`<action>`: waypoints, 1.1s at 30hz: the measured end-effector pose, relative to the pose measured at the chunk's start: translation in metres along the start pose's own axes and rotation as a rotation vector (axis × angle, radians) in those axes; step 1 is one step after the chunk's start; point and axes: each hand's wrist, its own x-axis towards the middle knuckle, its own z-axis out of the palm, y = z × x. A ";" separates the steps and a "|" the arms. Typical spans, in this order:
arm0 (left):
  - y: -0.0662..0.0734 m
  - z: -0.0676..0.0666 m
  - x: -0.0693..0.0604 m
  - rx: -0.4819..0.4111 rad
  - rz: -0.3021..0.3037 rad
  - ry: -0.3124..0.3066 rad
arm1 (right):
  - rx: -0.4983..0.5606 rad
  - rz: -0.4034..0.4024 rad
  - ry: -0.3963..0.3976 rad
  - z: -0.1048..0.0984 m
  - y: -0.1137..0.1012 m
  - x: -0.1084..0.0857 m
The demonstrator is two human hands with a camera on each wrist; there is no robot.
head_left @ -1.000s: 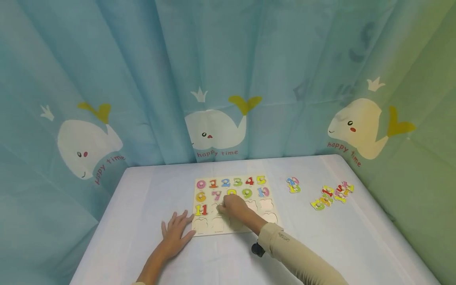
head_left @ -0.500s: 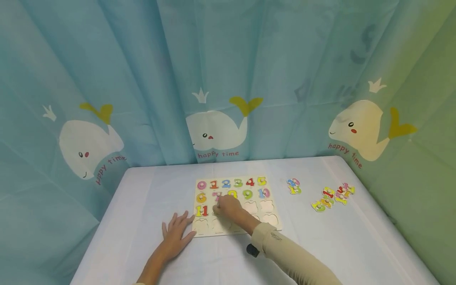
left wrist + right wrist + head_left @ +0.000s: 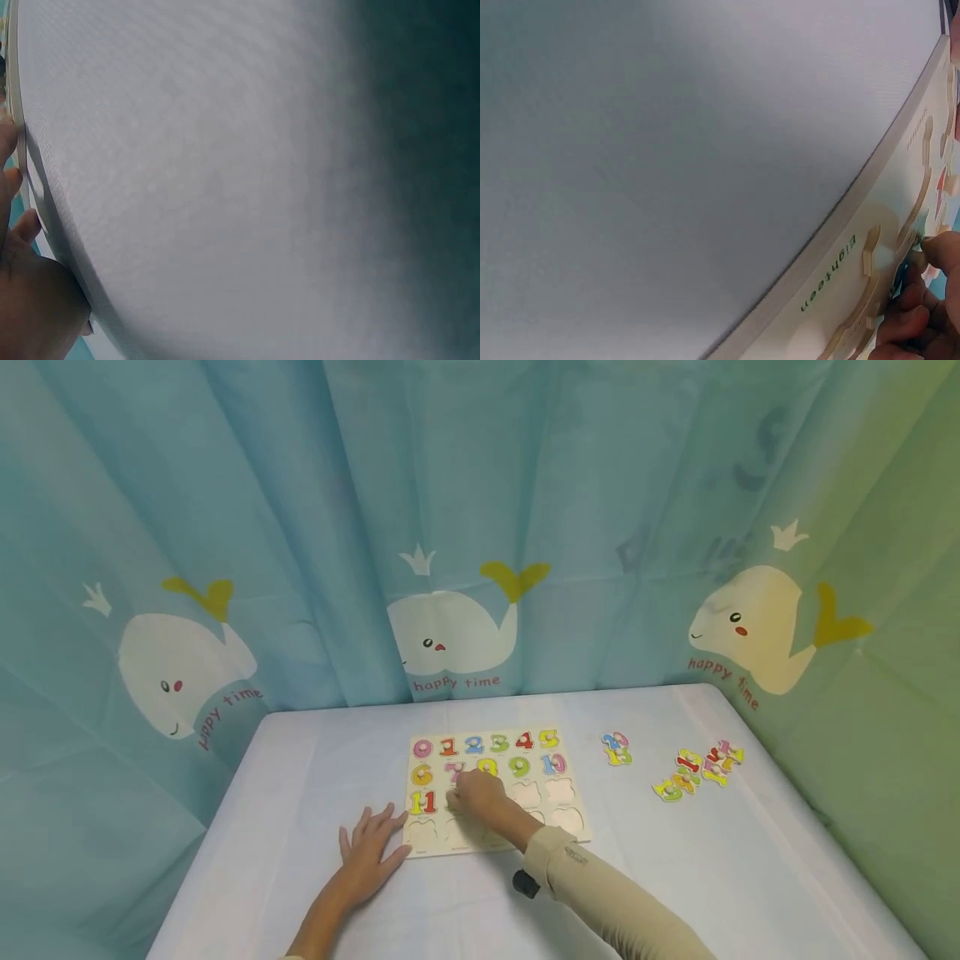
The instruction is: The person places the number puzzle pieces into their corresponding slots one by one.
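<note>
One white whale is on the curtain, at 10 o'clock from the board. The left hand is at 8 o'clock, fingers loose and spread, touching the board's edge. The second whale is near 12 o'clock. The one board lies on the white table and has twelve number pieces in it, 0 to 11. The right hand is over the board, pinching one small knob on a piece; its number is hidden. Two loose pieces overlap at 2 o'clock. A messy pile, too jumbled to count, is at 3 o'clock. The third whale is at 2 o'clock, farther off.
</note>
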 end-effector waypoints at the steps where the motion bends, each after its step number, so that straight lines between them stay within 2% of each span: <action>1: 0.000 0.000 0.000 0.001 0.000 0.000 | 0.004 0.001 -0.001 0.000 0.000 0.000; 4: 0.001 0.000 0.000 0.009 -0.004 0.002 | 0.042 -0.002 -0.025 0.000 0.003 0.001; 7: 0.001 0.000 0.001 0.016 -0.010 0.001 | 0.124 -0.009 -0.035 -0.001 0.009 0.001; 12: 0.001 0.002 0.001 0.022 -0.010 0.006 | 0.206 0.019 0.004 -0.011 0.027 0.000; 18: -0.002 0.004 0.003 0.041 -0.019 0.006 | 0.177 0.081 0.107 -0.030 0.065 0.003; 25: -0.004 0.005 0.003 0.029 -0.017 0.001 | 0.098 0.174 0.236 -0.052 0.122 -0.009; 28: -0.003 0.004 0.003 0.027 -0.028 -0.015 | 0.082 0.224 0.249 -0.058 0.147 -0.017; 33: -0.002 0.002 0.002 0.027 -0.013 -0.007 | 0.072 0.284 0.263 -0.063 0.180 -0.036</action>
